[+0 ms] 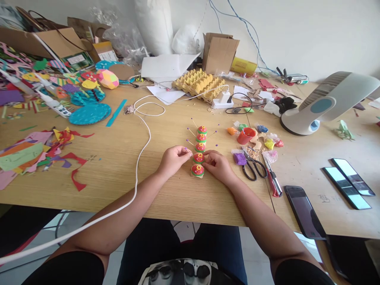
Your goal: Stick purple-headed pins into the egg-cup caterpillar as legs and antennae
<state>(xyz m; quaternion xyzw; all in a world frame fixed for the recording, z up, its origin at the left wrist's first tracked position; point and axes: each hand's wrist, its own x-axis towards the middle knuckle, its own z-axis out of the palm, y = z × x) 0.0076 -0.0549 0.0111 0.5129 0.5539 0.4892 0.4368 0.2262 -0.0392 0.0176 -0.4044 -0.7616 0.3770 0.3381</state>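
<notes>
Red-green caterpillar [199, 152] gripped by right hand [218, 166]; left hand [173, 159] pinches pin [185, 149]

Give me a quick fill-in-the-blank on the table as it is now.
The row of domes counts ___ pieces.
The left hand pinches a pin with a ___ head.
The scissors, right of the right hand, have ___ handles.
Missing: five; purple; black.
</notes>
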